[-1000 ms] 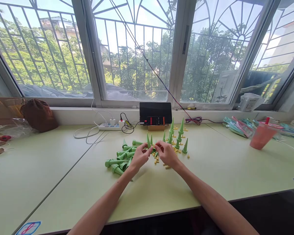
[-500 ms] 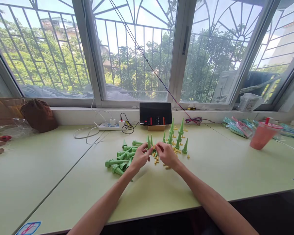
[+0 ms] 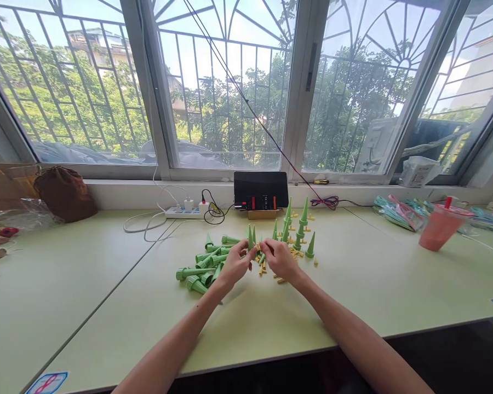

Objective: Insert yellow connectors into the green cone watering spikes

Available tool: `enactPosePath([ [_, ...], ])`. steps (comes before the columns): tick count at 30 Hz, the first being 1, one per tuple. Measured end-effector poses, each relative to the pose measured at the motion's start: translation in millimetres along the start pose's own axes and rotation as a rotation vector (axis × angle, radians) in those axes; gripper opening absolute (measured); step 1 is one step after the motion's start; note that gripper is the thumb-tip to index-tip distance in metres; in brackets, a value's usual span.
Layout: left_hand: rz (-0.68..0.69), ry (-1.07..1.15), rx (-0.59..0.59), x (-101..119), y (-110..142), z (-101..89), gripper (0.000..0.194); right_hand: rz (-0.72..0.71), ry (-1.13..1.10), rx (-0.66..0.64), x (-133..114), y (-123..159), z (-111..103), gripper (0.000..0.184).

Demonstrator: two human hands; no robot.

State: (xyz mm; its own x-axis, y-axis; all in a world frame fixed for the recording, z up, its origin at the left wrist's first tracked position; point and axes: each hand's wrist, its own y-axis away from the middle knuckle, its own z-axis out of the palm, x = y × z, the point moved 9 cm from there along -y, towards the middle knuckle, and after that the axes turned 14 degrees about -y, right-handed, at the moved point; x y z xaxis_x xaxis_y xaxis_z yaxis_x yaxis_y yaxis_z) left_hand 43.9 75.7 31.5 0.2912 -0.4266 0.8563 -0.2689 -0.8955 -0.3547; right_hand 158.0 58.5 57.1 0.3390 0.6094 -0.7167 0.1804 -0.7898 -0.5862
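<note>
My left hand (image 3: 237,261) is closed around a green plastic spike (image 3: 250,238), its point upward. Close beside it, my right hand (image 3: 278,256) pinches a small yellow piece (image 3: 258,247) against the spike's side; the fingers partly hide where they meet. Left of my hands lies a heap of loose green spikes (image 3: 207,262) with ribbed caps. To the right, several green spikes (image 3: 299,232) stand upright in stacks, some with yellow valve-like pieces sticking out. Loose yellow pieces (image 3: 263,269) lie on the table between and beyond my hands.
A dark tablet (image 3: 261,183) leans at the back by the window sill. Left of it are a power strip (image 3: 189,211) and cables. A pink cup with a straw (image 3: 441,227) and plastic packets (image 3: 398,213) stand right; a brown pouch (image 3: 66,192) sits far left.
Both hands stay in nearly the same place, with only slight finger movement around the spike and the yellow piece.
</note>
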Motion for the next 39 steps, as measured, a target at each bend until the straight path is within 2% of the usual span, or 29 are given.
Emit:
enactPosePath([
  [18,-0.072,0.058,-0.002,5.9,5.0,-0.8,0.035,0.002,-0.054,0.013,-5.3,1.1,-3.7,0.031],
  [32,-0.043,0.079,-0.029,7.8,4.6,2.8,0.034,0.021,-0.002,0.005,6.2,-0.6,-0.7,0.043],
  [39,-0.055,0.075,-0.011,8.2,5.1,1.3,0.034,0.005,-0.009,0.029,0.8,-0.1,-3.8,0.043],
])
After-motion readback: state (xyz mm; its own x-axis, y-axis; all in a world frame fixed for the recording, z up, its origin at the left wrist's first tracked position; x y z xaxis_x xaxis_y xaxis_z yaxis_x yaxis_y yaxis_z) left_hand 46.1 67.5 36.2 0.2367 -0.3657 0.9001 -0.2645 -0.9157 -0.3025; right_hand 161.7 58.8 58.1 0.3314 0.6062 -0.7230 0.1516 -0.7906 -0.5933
